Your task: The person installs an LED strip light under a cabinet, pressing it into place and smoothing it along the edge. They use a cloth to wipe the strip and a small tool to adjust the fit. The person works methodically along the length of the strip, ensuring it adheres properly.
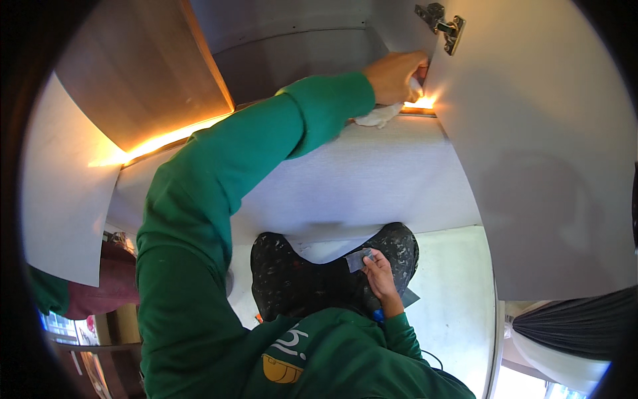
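My left hand (397, 76) reaches up into the right corner of an open cabinet, closed around a white cloth (380, 117). Part of the cloth hangs over the cabinet's lit front edge (419, 110), and the fingertips are partly hidden. Lower down, over my right thigh, my right hand (381, 278) pinches a small flat grey piece (356, 261), perhaps sandpaper; its exact kind I cannot make out. Paint-like white specks cover my dark trousers (292, 286).
An open grey door (545, 153) with a metal hinge (453, 33) stands close on the right. At the left are a brown panel (143, 73) and another pale door (63, 193). A gathered dark curtain (578, 322) hangs at the lower right. Someone's maroon clothing (106, 282) shows at the left.
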The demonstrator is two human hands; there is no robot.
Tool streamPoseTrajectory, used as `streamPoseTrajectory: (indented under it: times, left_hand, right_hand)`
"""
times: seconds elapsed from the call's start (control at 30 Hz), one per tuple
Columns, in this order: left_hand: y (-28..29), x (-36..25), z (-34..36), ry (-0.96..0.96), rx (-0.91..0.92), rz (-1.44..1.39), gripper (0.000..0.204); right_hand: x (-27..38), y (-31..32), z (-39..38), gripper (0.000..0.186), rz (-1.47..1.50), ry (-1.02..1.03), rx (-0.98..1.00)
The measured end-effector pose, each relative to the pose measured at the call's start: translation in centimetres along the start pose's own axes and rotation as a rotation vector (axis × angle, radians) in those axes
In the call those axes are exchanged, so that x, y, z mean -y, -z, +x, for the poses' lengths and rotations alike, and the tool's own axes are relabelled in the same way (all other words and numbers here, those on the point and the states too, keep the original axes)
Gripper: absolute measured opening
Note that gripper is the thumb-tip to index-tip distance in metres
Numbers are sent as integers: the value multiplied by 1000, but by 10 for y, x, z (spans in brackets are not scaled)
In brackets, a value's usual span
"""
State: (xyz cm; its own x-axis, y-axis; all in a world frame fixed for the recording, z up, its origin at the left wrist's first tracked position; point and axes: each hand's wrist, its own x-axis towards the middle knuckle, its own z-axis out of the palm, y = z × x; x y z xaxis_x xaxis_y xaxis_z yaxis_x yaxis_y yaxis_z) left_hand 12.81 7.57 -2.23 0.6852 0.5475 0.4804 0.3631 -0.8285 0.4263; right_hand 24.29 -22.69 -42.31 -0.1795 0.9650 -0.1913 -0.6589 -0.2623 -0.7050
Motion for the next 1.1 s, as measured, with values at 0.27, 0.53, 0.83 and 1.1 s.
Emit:
streamPoseTrajectory:
  times: [0.27,0.53,0.83,1.1]
  left_hand:
    - [50,26,-32,153,17,50,22]
    - [23,-11,-4,340,213,230,54]
    - [-6,-24,-7,331,64,397,39]
    - [-8,-29,-5,365,88,326,42]
  right_hand:
    - [-3,3,0,24,-21,6,-17]
    - [-5,5,3,24,-9,-26,-35]
    - [-2,3,1,18,3,-12,-15]
    - [-2,3,1,22,18,-3,6]
